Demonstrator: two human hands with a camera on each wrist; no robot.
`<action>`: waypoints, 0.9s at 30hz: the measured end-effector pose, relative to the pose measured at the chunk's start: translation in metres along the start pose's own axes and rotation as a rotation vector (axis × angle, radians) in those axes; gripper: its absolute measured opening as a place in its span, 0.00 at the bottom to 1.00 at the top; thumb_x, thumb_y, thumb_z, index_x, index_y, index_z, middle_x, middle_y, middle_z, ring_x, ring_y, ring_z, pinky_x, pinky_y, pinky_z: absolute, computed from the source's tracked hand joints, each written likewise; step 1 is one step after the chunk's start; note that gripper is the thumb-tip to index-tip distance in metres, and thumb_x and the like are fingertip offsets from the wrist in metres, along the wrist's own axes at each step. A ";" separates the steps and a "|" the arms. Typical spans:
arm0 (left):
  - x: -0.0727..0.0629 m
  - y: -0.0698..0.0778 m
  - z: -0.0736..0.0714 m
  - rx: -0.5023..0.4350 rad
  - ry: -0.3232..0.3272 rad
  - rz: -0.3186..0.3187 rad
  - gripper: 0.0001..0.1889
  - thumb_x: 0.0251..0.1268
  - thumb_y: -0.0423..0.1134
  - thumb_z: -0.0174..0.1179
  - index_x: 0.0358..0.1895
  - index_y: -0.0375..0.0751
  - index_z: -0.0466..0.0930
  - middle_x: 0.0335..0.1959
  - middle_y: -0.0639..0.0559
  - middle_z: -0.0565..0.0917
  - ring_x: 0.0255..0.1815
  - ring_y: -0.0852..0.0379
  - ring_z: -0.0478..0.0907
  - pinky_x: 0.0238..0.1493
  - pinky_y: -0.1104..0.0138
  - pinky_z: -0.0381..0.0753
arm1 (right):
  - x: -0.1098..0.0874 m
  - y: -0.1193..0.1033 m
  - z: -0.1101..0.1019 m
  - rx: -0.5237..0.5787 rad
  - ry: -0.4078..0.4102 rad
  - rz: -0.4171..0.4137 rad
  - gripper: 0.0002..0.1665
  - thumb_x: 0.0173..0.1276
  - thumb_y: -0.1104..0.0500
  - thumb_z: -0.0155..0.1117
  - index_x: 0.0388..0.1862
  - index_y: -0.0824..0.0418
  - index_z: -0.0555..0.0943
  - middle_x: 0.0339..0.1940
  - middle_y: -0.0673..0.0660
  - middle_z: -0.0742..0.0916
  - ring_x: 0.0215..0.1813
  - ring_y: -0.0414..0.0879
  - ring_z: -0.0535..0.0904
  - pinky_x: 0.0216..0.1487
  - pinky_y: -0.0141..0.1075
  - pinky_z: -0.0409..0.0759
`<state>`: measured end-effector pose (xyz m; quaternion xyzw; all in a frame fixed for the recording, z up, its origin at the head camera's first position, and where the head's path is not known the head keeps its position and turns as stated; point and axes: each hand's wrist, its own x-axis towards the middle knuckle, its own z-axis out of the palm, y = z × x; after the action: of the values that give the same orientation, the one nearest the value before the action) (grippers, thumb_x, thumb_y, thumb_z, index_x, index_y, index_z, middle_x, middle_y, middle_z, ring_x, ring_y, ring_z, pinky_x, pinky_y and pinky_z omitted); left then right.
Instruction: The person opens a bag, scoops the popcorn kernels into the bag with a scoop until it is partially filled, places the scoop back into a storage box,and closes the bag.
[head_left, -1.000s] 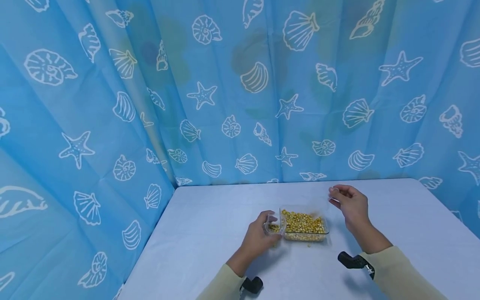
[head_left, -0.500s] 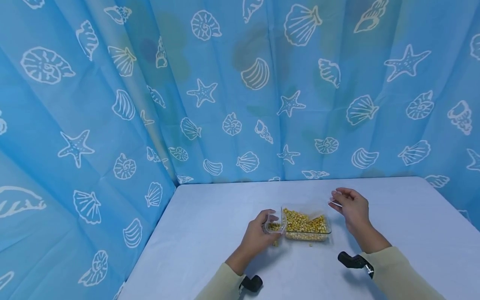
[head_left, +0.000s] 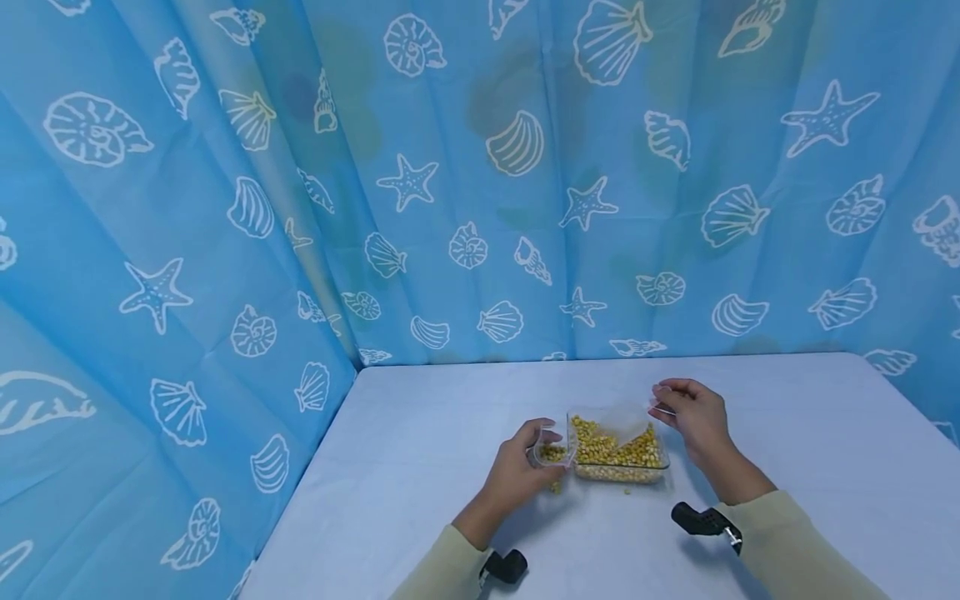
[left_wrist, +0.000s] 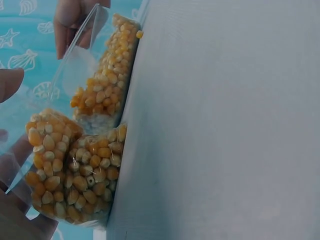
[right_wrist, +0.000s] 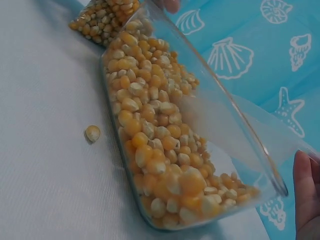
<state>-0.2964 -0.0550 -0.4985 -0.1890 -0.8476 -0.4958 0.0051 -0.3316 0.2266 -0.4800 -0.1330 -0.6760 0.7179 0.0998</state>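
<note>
A clear rectangular glass container (head_left: 619,478) of yellow corn kernels (right_wrist: 150,115) stands on the table. My left hand (head_left: 516,471) is at its left, thumb and fingers curled round the mouth of a clear plastic bag (head_left: 553,452). Corn fills the bag's lower part in the left wrist view, where the bag (left_wrist: 75,175) rests close beside the container. On the other side my right hand (head_left: 696,415) pinches the thin end of a translucent plastic scoop (right_wrist: 215,120). The scoop's broad part dips into the corn, its front edge hidden among the kernels.
A loose kernel (right_wrist: 92,133) lies on the white table (head_left: 420,433) in front of the container. More kernels (head_left: 556,486) show below the left hand. A blue shell-patterned curtain (head_left: 465,208) hangs behind and left of the table.
My right hand has moved slightly left and down toward the container, and the scoop has gone deeper into the corn. The left hand keeps its hold on the bag.
</note>
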 end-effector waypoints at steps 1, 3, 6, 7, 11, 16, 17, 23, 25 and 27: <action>0.000 0.000 0.000 0.003 0.000 -0.003 0.33 0.54 0.45 0.73 0.65 0.53 0.70 0.50 0.70 0.81 0.66 0.60 0.68 0.65 0.49 0.63 | 0.001 0.001 0.001 -0.011 -0.011 -0.003 0.20 0.72 0.57 0.61 0.56 0.67 0.73 0.47 0.58 0.79 0.42 0.43 0.82 0.42 0.35 0.82; 0.000 0.000 0.000 0.005 0.000 -0.005 0.34 0.54 0.45 0.73 0.65 0.53 0.70 0.50 0.70 0.80 0.66 0.59 0.67 0.66 0.48 0.63 | 0.001 0.003 0.002 -0.034 -0.022 0.000 0.19 0.72 0.58 0.61 0.56 0.67 0.73 0.47 0.59 0.80 0.42 0.43 0.82 0.42 0.36 0.82; 0.000 0.000 0.000 0.005 -0.005 -0.003 0.34 0.54 0.45 0.73 0.65 0.53 0.70 0.50 0.71 0.80 0.67 0.59 0.66 0.66 0.48 0.62 | 0.003 0.002 0.004 -0.096 -0.045 0.019 0.19 0.73 0.59 0.59 0.57 0.67 0.72 0.47 0.61 0.79 0.41 0.44 0.82 0.42 0.36 0.82; 0.000 -0.001 0.000 0.004 -0.006 -0.002 0.34 0.54 0.45 0.73 0.65 0.53 0.70 0.50 0.71 0.80 0.67 0.59 0.66 0.66 0.48 0.62 | 0.003 0.001 0.004 -0.123 -0.055 0.025 0.19 0.73 0.59 0.59 0.58 0.68 0.72 0.48 0.62 0.79 0.41 0.44 0.82 0.42 0.36 0.82; 0.000 -0.002 -0.001 0.004 -0.007 0.002 0.33 0.54 0.45 0.73 0.65 0.55 0.70 0.50 0.72 0.80 0.67 0.60 0.67 0.66 0.49 0.62 | 0.002 -0.007 0.005 -0.219 -0.120 0.044 0.21 0.74 0.59 0.58 0.59 0.72 0.71 0.48 0.65 0.79 0.40 0.45 0.82 0.41 0.36 0.83; 0.001 -0.003 0.000 0.007 -0.013 0.006 0.32 0.54 0.45 0.72 0.64 0.61 0.70 0.50 0.71 0.80 0.66 0.61 0.67 0.66 0.50 0.62 | 0.001 -0.014 0.004 -0.264 -0.163 0.056 0.20 0.73 0.60 0.59 0.56 0.74 0.72 0.43 0.64 0.82 0.36 0.44 0.83 0.41 0.38 0.83; 0.001 -0.003 0.000 0.010 -0.014 0.005 0.32 0.54 0.45 0.73 0.63 0.62 0.70 0.50 0.71 0.80 0.65 0.62 0.68 0.66 0.50 0.63 | 0.001 -0.014 0.004 -0.269 -0.173 0.061 0.20 0.73 0.60 0.59 0.55 0.74 0.73 0.42 0.63 0.82 0.36 0.44 0.83 0.40 0.38 0.83; -0.001 -0.001 -0.002 0.015 -0.018 0.011 0.32 0.55 0.45 0.72 0.64 0.59 0.70 0.50 0.68 0.81 0.64 0.61 0.70 0.65 0.49 0.64 | 0.003 -0.014 -0.003 -0.172 -0.278 0.115 0.20 0.73 0.62 0.58 0.56 0.76 0.70 0.42 0.64 0.83 0.36 0.44 0.84 0.43 0.39 0.83; -0.001 -0.001 -0.002 0.011 -0.021 0.016 0.32 0.55 0.45 0.72 0.64 0.60 0.70 0.51 0.67 0.81 0.63 0.60 0.70 0.65 0.50 0.64 | 0.004 -0.013 -0.005 -0.135 -0.292 0.136 0.21 0.73 0.63 0.58 0.57 0.76 0.69 0.43 0.65 0.83 0.37 0.44 0.84 0.44 0.39 0.82; -0.001 -0.002 -0.003 0.013 -0.022 0.022 0.32 0.55 0.45 0.72 0.63 0.60 0.70 0.50 0.67 0.81 0.63 0.60 0.70 0.65 0.50 0.64 | 0.005 -0.011 -0.005 -0.115 -0.282 0.151 0.21 0.73 0.63 0.58 0.58 0.76 0.69 0.44 0.65 0.83 0.37 0.44 0.84 0.44 0.39 0.82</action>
<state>-0.2968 -0.0581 -0.4989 -0.2037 -0.8486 -0.4883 0.0024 -0.3347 0.2339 -0.4694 -0.0866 -0.7113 0.6951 -0.0580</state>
